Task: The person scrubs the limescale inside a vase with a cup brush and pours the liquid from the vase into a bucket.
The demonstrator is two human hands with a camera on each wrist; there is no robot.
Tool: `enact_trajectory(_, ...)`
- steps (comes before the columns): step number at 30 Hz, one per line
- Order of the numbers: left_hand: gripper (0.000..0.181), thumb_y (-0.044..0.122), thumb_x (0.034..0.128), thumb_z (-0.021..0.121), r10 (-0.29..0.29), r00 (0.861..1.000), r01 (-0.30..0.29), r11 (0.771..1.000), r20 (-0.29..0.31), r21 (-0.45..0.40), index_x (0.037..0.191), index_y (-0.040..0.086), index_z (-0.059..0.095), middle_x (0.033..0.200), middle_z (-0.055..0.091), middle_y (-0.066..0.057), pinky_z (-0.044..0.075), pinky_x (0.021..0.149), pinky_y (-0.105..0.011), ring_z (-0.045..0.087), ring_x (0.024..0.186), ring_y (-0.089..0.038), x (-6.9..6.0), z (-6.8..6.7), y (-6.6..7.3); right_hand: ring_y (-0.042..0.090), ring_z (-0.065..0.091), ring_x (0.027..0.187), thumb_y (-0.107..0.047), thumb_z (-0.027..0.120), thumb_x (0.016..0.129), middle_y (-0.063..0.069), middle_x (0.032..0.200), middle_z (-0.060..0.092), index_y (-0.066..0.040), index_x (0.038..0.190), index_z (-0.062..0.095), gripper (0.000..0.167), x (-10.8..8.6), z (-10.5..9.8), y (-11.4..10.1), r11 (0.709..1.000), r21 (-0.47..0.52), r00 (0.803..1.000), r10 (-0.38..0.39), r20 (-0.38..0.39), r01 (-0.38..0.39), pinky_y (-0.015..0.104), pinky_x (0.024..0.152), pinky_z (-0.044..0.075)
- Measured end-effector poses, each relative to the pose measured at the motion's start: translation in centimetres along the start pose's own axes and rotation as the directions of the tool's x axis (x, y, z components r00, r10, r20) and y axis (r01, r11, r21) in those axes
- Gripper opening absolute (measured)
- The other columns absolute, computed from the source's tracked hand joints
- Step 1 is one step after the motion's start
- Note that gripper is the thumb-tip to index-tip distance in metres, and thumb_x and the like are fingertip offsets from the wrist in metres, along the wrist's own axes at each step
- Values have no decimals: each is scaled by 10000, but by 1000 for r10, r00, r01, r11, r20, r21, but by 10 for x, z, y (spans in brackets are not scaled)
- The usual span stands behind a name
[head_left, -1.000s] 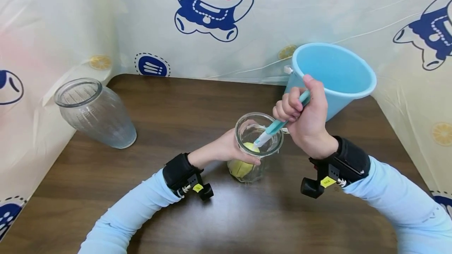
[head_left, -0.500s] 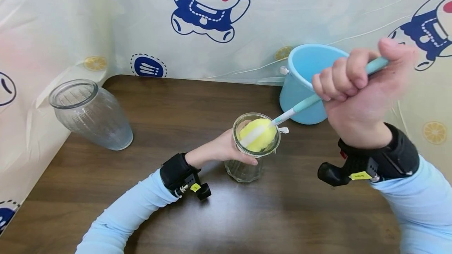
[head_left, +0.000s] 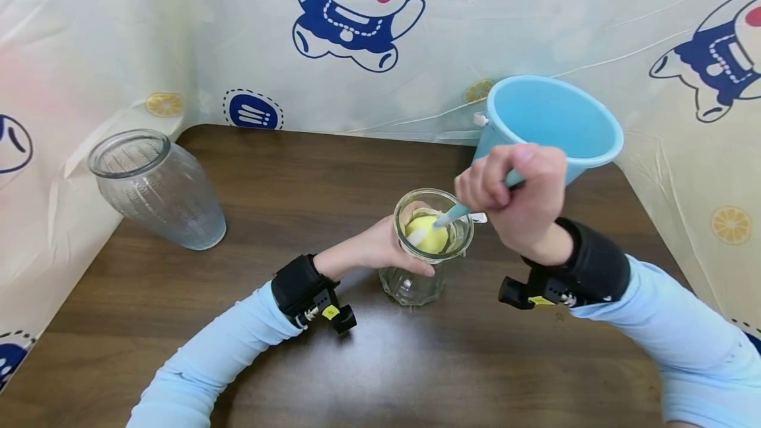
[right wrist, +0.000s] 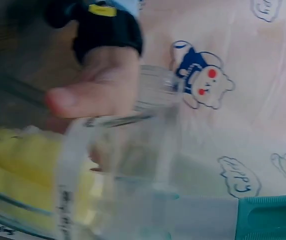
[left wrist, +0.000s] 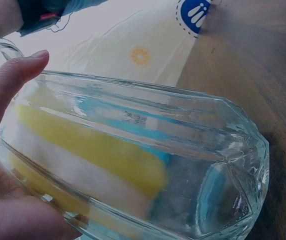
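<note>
In the head view my left hand (head_left: 383,248) grips a clear glass vase (head_left: 410,288) just below its rim, with the fingers behind it and the thumb in front. My right hand (head_left: 520,193) is curled round the teal handle of a sponge bottle brush (head_left: 456,214) that slants down through the vase mouth. Its yellow and white sponge head (head_left: 429,238) sits inside the vase. Through the faceted glass, the left wrist view shows the sponge (left wrist: 100,155) filling the upper part and stopping short of the base. The right wrist view shows the white shaft and teal handle (right wrist: 278,215).
A second ribbed glass vase (head_left: 163,193) stands at the left of the dark wooden table (head_left: 309,177). A light blue bucket (head_left: 553,117) is at the back right, partly behind my right hand. A patterned plastic sheet (head_left: 238,18) rises behind the table.
The right hand pulled the brush up and right, raising the sponge to the vase mouth, then pushed it back down inside. The left hand keeps holding the vase in about the same place.
</note>
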State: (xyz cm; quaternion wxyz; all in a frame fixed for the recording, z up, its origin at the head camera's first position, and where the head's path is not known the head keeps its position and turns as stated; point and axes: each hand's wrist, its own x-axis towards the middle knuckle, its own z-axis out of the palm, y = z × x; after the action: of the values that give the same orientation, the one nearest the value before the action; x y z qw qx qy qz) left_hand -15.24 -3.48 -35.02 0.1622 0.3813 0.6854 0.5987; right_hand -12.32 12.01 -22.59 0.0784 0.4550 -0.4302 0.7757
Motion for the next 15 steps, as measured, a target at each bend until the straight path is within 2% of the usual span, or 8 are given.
enact_trajectory(3, 704, 1, 617, 802, -13, 1000, 13, 1000, 6, 15, 1189, 24, 392, 1108, 546, -91, 407, 913, -295, 512, 983, -129, 0, 0, 0, 114, 207, 344, -107, 300, 879, 7, 398, 200, -59, 449, 252, 435, -6, 1, 13, 990, -141, 1000, -11, 9, 12, 248, 328, 211)
enact_trajectory(5, 718, 4, 623, 801, -28, 1000, 27, 1000, 11, 14, 1204, 31, 380, 1113, 543, -89, 406, 906, -290, 507, 983, -133, -1, 0, 0, 121, 216, 340, -92, 316, 868, 15, 397, 201, -51, 443, 257, 431, -10, 0, 19, 981, -194, 1000, 0, 15, 3, 258, 326, 217)
enact_trajectory(11, 763, -1, 626, 798, -37, 999, 37, 999, 13, -7, 1246, 26, 354, 1143, 533, -105, 404, 918, -301, 505, 1012, -158, -1, 1, 0, 123, 223, 347, -55, 267, 850, 17, 415, 202, -55, 458, 265, 392, -13, -4, 26, 966, -253, 996, 74, 41, -61, 266, 344, 232)
enact_trajectory(15, 783, -5, 630, 794, -41, 999, 41, 999, 17, -11, 1267, 28, 339, 1159, 528, -105, 403, 922, -303, 504, 1031, -167, -1, 1, 1, 128, 239, 356, -93, 255, 879, 20, 425, 208, -68, 476, 265, 403, -12, -8, 25, 954, -268, 984, 159, 82, -132, 271, 354, 233)
